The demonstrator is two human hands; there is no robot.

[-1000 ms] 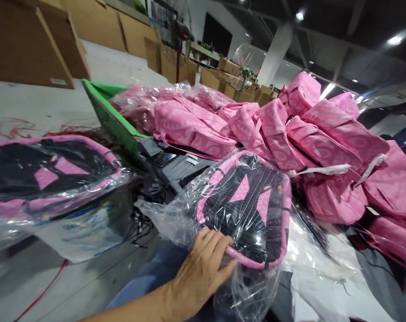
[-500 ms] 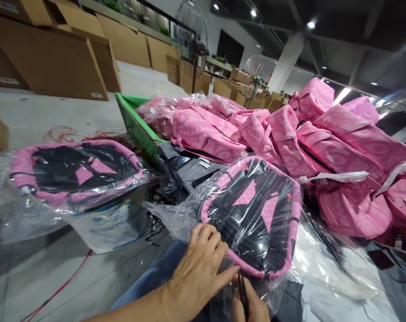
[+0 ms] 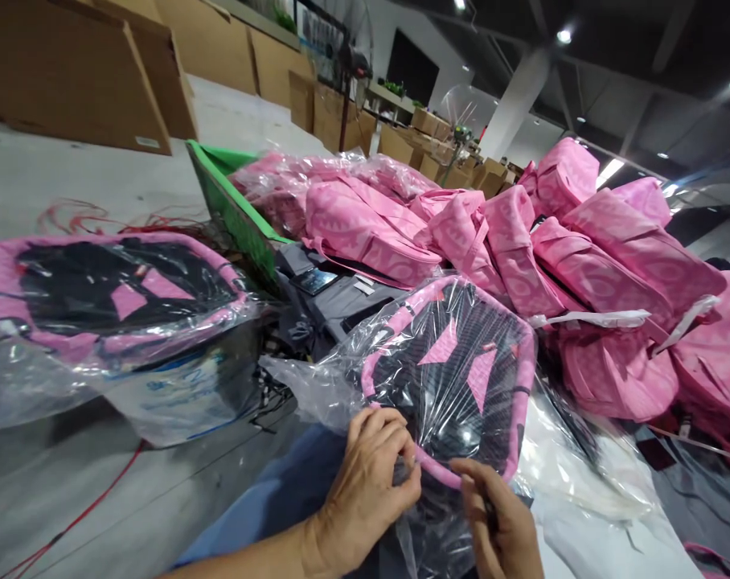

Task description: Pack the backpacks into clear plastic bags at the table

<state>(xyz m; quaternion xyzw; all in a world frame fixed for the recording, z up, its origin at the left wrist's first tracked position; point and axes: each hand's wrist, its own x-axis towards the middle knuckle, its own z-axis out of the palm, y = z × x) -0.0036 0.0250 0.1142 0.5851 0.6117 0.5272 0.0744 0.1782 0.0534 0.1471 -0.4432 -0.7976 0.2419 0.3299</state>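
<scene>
A: What is the left hand point(image 3: 365, 490) doing?

B: Its fingers are curled tight. The grip pinches the clear plastic bag point(image 3: 317, 386) right at the pink edge of the backpack point(image 3: 455, 378) inside it.

A: And the right hand point(image 3: 501, 519)?

B: It sits just beside the left grip, low down. Its fingers are bent onto the plastic under the backpack's near edge. How tight that grip is, one cannot tell, because the fingers hide it.

A: Where is the backpack?

B: Just past both grips, lying flat on the desk point(image 3: 346, 301) with its black back and pink patches facing up. The bag is all around it, and the loose end of the bag bunches out to the left of the left grip.

A: What is beyond it?

B: A big pile of pink backpacks point(image 3: 582, 265), touching its far side. A green bin point(image 3: 232, 209) stands far off to the left of that pile.

A: Anything else?

B: Well to the left of the left grip lies another wrapped backpack point(image 3: 112, 293), also pink and black, on top of a white bag point(image 3: 178, 394). A red string point(image 3: 69, 523) runs over the floor below it. Brown boxes point(image 3: 75, 72) stand far behind.
</scene>
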